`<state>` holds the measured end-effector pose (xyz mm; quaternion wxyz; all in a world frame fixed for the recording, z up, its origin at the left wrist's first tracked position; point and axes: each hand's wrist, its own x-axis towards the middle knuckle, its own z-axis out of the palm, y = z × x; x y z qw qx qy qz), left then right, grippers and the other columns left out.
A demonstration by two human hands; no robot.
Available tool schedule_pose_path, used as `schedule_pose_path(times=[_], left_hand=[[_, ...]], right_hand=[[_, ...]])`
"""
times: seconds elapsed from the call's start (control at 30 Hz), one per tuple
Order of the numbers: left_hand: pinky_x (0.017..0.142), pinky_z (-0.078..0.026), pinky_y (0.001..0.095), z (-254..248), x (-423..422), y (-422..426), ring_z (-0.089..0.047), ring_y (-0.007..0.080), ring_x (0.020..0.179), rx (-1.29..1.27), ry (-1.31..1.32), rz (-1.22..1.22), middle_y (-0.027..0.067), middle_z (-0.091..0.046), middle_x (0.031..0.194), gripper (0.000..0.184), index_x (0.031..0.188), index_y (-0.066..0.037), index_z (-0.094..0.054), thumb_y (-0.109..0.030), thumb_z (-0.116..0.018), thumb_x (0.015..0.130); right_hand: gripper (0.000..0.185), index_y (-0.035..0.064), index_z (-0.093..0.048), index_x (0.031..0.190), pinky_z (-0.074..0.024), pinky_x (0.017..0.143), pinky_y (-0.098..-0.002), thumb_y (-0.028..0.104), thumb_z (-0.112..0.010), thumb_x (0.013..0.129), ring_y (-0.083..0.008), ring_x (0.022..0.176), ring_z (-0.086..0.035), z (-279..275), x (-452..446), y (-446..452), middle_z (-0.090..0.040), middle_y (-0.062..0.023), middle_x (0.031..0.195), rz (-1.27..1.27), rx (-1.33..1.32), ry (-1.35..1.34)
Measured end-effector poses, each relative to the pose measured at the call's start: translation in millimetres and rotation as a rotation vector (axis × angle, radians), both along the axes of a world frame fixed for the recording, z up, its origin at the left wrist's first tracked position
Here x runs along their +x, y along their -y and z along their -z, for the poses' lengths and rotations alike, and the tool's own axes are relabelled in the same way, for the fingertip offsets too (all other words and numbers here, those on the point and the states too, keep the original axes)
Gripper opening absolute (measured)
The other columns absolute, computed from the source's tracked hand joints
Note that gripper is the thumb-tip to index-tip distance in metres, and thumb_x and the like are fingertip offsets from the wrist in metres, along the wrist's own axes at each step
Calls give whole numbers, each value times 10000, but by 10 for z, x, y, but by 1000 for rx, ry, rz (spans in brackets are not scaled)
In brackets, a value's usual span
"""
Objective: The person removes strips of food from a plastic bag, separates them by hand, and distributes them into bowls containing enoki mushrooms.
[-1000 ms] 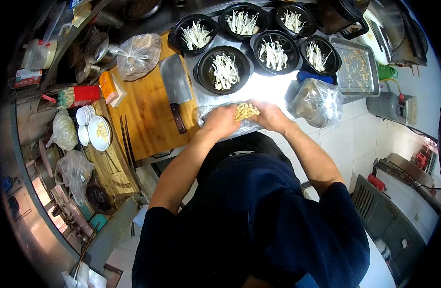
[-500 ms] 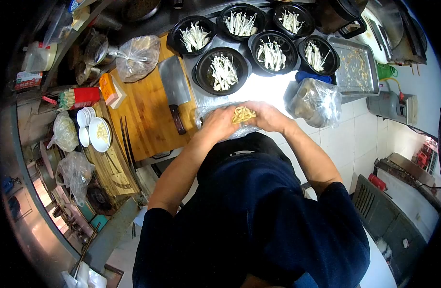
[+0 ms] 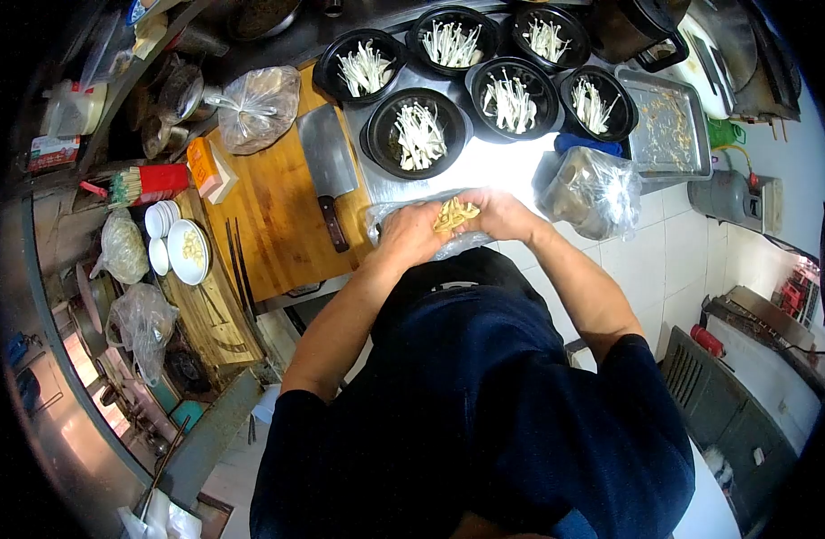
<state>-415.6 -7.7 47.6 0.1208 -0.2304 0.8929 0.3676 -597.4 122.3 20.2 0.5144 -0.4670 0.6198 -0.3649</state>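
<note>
My left hand (image 3: 410, 232) and my right hand (image 3: 504, 216) meet at the counter's front edge, both closed around a bunch of pale yellow strips (image 3: 455, 216). Beneath them lies a clear plastic bag (image 3: 457, 245), partly hidden by my hands. Just beyond, a black pot (image 3: 392, 154) holds white enoki mushrooms (image 3: 419, 135). Several more black pots with the same mushrooms stand behind and to the right of it.
A cleaver (image 3: 328, 157) lies on the wooden board (image 3: 269, 207), left of my hands. On the right are a filled plastic bag (image 3: 594, 191) and a metal tray (image 3: 700, 166) with scraps. White bowls (image 3: 180, 269) and chopsticks (image 3: 236, 260) are at the left.
Both hands stay near the same spot around the yellow strips, with only small shifts of the fingers. The pots, cleaver and bags have not moved.
</note>
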Motion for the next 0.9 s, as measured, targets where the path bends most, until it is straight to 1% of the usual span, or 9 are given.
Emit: schedule_pose_path(times=[0.17,0.3,0.37,0.47,0.67,0.73,0.8,0.87,0.9], left_hand=[[820,-569,523,-8,-38,24,-725,433,911,-85,95,-88,223,-750,974,419,1085,-87,-735,-466,-741,907],[849,-569,522,-113,-69,47,-725,428,960,-39,93,-39,226,-749,1038,446,1130,-66,-717,-451,-750,907],[905,-560,514,-156,-29,-42,-704,429,1059,-61,50,-84,240,-716,1172,513,1242,-30,-644,-360,-791,878],[920,-558,506,-165,-10,-48,-702,433,1056,-9,-13,-90,239,-722,1137,531,1244,-29,-638,-349,-812,858],[839,-548,506,83,143,-32,-706,411,995,88,-125,-5,221,-724,1053,384,1117,-27,-677,-276,-820,861],[818,-546,506,45,132,-37,-707,409,970,76,-179,18,216,-725,1025,350,1089,-26,-682,-258,-818,865],[807,-549,503,-8,112,-47,-707,417,941,50,-138,-74,205,-730,982,346,1075,-35,-681,-267,-822,860],[801,-549,507,40,79,-24,-707,422,936,65,-88,-152,202,-731,976,334,1065,-35,-674,-262,-814,864],[796,-549,511,34,59,-23,-706,426,931,77,-43,-224,198,-732,969,322,1054,-34,-668,-258,-806,867]], right_hand=[[320,105,-758,1118,-590,834,-443,122,-822,805,-375,941,-732,-145,256,-2,-758,-170,1042,152,-80,-350],[329,85,-741,1142,-586,846,-444,101,-797,819,-401,949,-726,-228,223,-1,-753,-192,1031,98,-122,-388],[335,85,-735,1152,-585,849,-446,94,-789,822,-405,951,-724,-231,139,3,-752,-192,1035,44,-101,-378],[337,78,-721,1166,-578,865,-452,66,-768,833,-406,968,-720,-415,143,-4,-750,-191,1045,-1,-62,-338],[350,53,-739,1132,-568,874,-368,-4,-810,794,-291,928,-737,-71,-5,-69,-767,-135,1021,-6,-210,-147],[335,63,-753,1113,-559,858,-317,-13,-829,796,-192,891,-717,66,-36,-70,-771,-99,1007,28,31,319],[279,60,-756,1088,-558,855,-296,-11,-822,826,-140,888,-694,61,17,-39,-771,-94,989,64,52,422],[258,48,-745,1064,-573,849,-328,-34,-791,824,-198,907,-722,-186,236,18,-766,-111,1007,230,70,15],[246,44,-729,1036,-582,839,-390,-54,-752,812,-290,922,-733,-245,347,34,-748,-142,1014,227,-129,-334]])
